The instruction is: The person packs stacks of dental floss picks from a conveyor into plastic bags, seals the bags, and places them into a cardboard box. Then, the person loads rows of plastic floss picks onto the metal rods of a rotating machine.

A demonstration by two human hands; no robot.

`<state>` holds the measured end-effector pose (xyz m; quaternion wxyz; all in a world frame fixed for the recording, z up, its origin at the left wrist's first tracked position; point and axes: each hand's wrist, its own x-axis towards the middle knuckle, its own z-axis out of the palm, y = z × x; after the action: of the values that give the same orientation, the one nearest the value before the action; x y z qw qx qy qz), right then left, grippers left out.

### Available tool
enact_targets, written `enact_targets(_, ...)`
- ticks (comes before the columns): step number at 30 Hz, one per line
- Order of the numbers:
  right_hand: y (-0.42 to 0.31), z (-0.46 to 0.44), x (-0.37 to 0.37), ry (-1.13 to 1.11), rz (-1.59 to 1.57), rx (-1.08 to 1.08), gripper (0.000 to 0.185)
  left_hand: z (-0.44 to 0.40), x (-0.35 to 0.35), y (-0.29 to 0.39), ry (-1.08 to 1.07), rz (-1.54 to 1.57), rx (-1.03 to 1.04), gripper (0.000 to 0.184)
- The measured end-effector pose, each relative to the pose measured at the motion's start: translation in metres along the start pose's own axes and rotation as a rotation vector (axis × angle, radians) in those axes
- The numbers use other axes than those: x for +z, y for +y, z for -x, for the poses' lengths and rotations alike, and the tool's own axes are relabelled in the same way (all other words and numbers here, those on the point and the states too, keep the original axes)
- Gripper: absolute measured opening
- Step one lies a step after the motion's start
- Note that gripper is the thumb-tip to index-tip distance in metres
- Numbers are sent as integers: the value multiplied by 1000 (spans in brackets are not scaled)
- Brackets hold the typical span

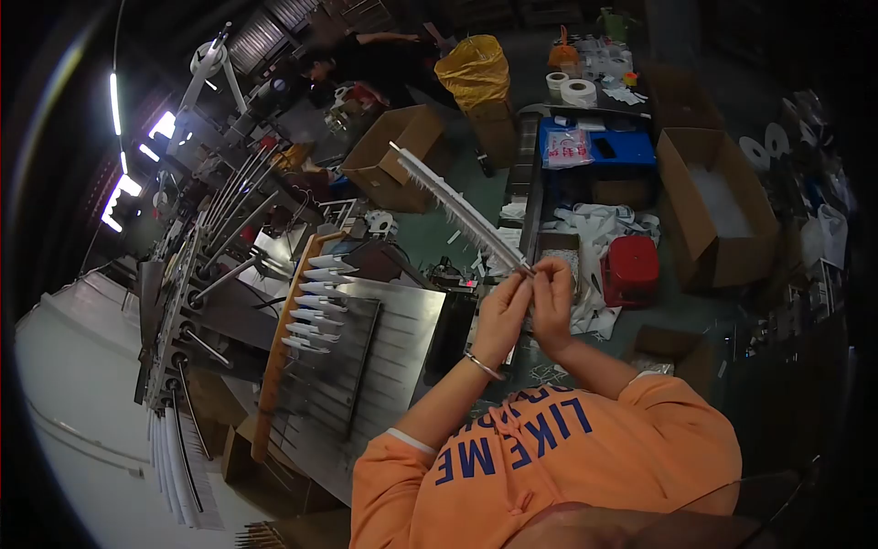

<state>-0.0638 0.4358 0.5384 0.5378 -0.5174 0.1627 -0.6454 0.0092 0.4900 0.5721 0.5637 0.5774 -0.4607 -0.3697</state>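
Note:
My left hand (502, 317), with a bracelet at the wrist, is closed at the near end of a long thin rod lined with many small white pieces (462, 211). My right hand (552, 298) is closed at the same end, its fingertips against those of the left. From the hands the rod slants up and to the left, and a bare tip sticks out at its far end. What exactly the fingertips pinch is too small to make out. Left of my hands, a wooden bar (280, 366) carries a row of white pieces (317, 302) above a metal tabletop (402, 320).
A machine with rollers and rods (197, 274) stands on the left. Cardboard boxes (393, 151) lie behind and at right (718, 197). A red stool (631, 272) stands beside white plastic bags (593, 229). Farther back, a person (384, 64) in dark clothes bends near a yellow bag (473, 69).

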Motion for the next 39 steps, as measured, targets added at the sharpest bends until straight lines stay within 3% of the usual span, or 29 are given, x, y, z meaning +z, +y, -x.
enact_targets(1, 0, -10, -11, -1, -236, 114, 10, 6, -3, 14, -83, -187, 6, 30)
enact_targets(2, -4, -21, -25, -11, -200, 146, 11, 10, -13, 21, -157, -167, -132, 18)
enact_targets(4, -15, -43, -50, -63, -177, 176, 13, 10, -43, 41, 65, -351, 55, 13)
enact_targets(6, -21, -52, -71, -107, -183, 195, 15, -11, -78, 70, 326, -994, 633, 15)
enact_targets(9, -29, -62, -87, -237, -146, 153, 15, -35, -90, 95, 308, -1113, 730, 17)
enact_targets(11, -34, -63, -86, -254, -142, 161, 14, -42, -88, 101, 72, -1250, 757, 19)
enact_targets(12, -36, -62, -87, -261, -140, 168, 14, -46, -91, 98, -37, -1228, 673, 16)
enact_targets(16, -38, -62, -87, -267, -148, 167, 14, -42, -94, 96, -125, -1222, 559, 12)
enact_targets(18, -40, -63, -88, -240, -178, 173, 14, -33, -90, 98, 148, -1179, 901, 10)
enact_targets(19, -41, -65, -89, -237, -180, 172, 14, -30, -91, 99, 145, -1181, 902, 10)
enact_targets(21, -43, -69, -91, -222, -192, 177, 13, -24, -100, 102, 576, -1054, 987, 14)
enact_targets(23, -45, -72, -90, -219, -198, 171, 13, -20, -113, 95, 616, -1074, 922, 18)
enact_targets(25, -45, -75, -87, -226, -209, 163, 13, -19, -128, 74, 518, -710, 514, 19)
enact_targets(26, -44, -75, -87, -221, -200, 171, 13, -15, -130, 66, 526, -712, 520, 19)
enact_targets(28, -45, -81, -86, -229, -201, 161, 14, -5, -127, 58, 338, -186, 190, 20)
enact_targets(31, -53, -97, -87, -93, -319, 252, 15, 10, -99, 51, 333, 63, 221, 19)
enact_targets(33, -42, -93, -90, -223, -158, 226, 14, 12, -98, 39, 515, 211, 277, 20)
enact_targets(34, -35, -92, -86, -247, -179, 228, 14, 20, -97, 34, 580, 151, 264, 21)
enact_targets(36, -34, -90, -85, -202, -136, 232, 14, 40, -89, 29, 455, 120, 257, 24)
enact_targets(39, -35, -78, -76, -230, -123, 247, 15, 67, -93, 36, 497, 97, 301, 25)
